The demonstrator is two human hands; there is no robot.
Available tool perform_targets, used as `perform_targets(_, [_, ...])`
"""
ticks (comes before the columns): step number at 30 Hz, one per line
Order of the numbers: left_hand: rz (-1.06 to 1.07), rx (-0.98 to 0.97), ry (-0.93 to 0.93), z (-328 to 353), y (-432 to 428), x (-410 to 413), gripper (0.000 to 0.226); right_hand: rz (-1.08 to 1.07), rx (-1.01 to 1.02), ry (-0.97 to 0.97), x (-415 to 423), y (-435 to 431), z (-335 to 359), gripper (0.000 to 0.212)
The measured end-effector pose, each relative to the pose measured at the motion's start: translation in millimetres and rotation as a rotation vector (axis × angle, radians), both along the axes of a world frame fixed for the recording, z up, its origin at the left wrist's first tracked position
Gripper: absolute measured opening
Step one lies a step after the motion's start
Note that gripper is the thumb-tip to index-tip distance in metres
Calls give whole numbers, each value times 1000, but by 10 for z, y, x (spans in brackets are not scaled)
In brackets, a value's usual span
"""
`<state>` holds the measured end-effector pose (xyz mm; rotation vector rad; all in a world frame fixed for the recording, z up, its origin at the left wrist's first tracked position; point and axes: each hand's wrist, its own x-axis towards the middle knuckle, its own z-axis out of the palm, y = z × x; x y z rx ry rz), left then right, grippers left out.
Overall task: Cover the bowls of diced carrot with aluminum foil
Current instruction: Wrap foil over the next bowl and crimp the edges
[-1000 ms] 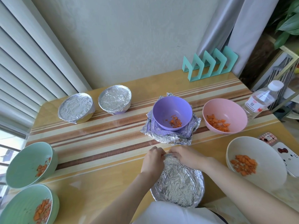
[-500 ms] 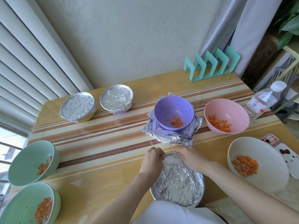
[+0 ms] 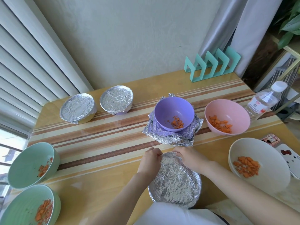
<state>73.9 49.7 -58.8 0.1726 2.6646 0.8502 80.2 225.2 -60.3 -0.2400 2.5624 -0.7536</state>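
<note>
Covered bowl, lower centre of frame: left hand and right hand sit side by side at its upper rim, fingers curled, pinching the foil edge down; purple bowl, uncovered, lies directly above, right hand marginally nearer.
</note>
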Motion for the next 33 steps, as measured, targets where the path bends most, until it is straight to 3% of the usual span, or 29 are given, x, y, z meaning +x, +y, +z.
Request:
perform_targets(19, [-20,-11,44,60,104,66,19,31,-67,19,-19,-61,114,28])
perform_targets(29, [-19,-14,36,64,95,81,19,90,49,-5,-31,-138,165,45])
perform_targets(33, [-4,-16,37,64,62,73,18,71,-19,-20,-49,-141,131,32])
